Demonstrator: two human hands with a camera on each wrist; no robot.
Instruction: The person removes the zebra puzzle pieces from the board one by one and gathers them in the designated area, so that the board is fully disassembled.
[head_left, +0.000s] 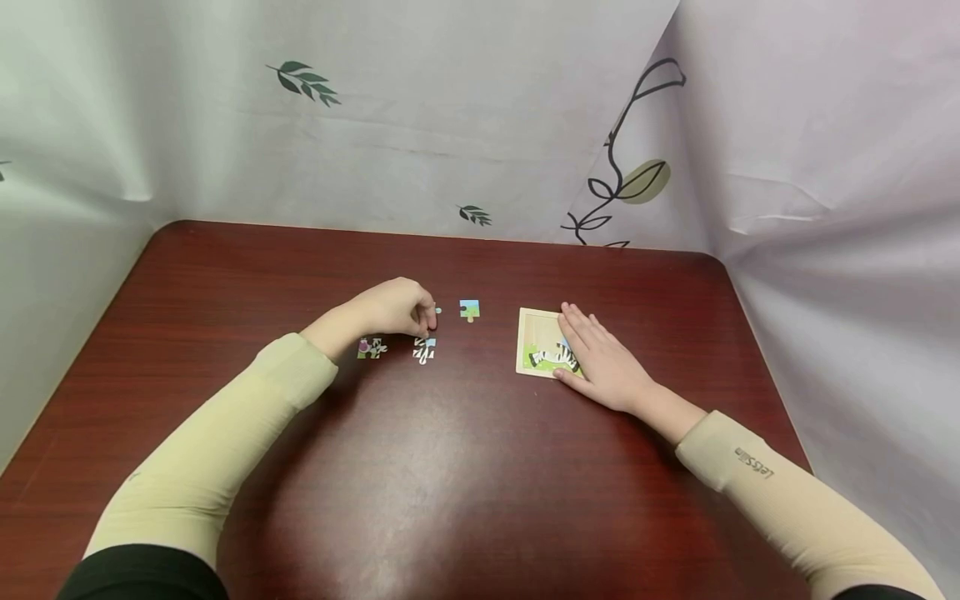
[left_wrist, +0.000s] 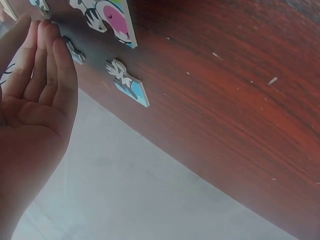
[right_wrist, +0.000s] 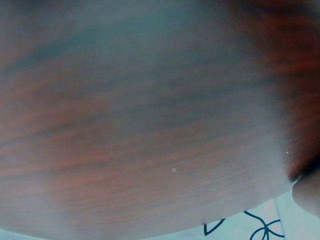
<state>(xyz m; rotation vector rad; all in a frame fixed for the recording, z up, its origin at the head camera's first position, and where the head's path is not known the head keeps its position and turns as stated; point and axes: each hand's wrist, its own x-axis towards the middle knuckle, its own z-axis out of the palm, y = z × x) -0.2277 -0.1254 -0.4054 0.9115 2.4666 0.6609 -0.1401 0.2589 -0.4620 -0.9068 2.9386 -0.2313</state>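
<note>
The left hand (head_left: 401, 307) is among puzzle pieces (head_left: 469, 309) on the worktop (head_left: 420, 467); the right hand (head_left: 607, 367) covers the puzzle tray (head_left: 521, 342)'s right side.

A curtained-off spot, shown by leaf-printed cloth (head_left: 420, 142) around a wood-grained table (head_left: 420, 483).

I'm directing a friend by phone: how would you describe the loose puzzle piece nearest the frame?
On the dark red table, find the pale puzzle frame partly under the right hand. Left of it, toward the left hand, lies the loose piece. It is blue on top and green below, unlike the black-and-white striped piece nearer the person.
</note>
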